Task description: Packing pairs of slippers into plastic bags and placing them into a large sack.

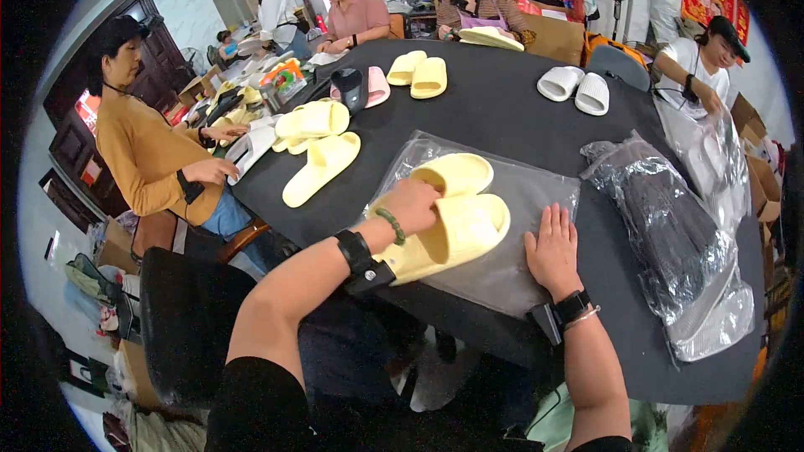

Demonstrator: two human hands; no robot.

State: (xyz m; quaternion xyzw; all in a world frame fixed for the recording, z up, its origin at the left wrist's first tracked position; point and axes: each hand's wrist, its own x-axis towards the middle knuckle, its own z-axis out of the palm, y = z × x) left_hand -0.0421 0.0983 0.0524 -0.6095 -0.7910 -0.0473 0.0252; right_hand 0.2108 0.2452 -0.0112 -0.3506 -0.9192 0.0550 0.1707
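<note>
A pair of pale yellow slide slippers lies side by side on a clear flat plastic bag (509,274) at the near edge of the table. My left hand (412,208) is closed at the inner sides of the pair, between the far slipper (466,172) and the near slipper (479,230); its fingertips are partly hidden by the straps. Flat on the right part of the bag rests my right hand (553,253), fingers stretched out and holding nothing. Black bands with small boxes sit on both wrists.
More yellow slippers (322,167) lie to the left, another yellow pair (429,77) farther back, and a white pair (591,94) at the far right. A heap of clear plastic bags (662,226) covers the right side of the black table (502,109). Several people work around it.
</note>
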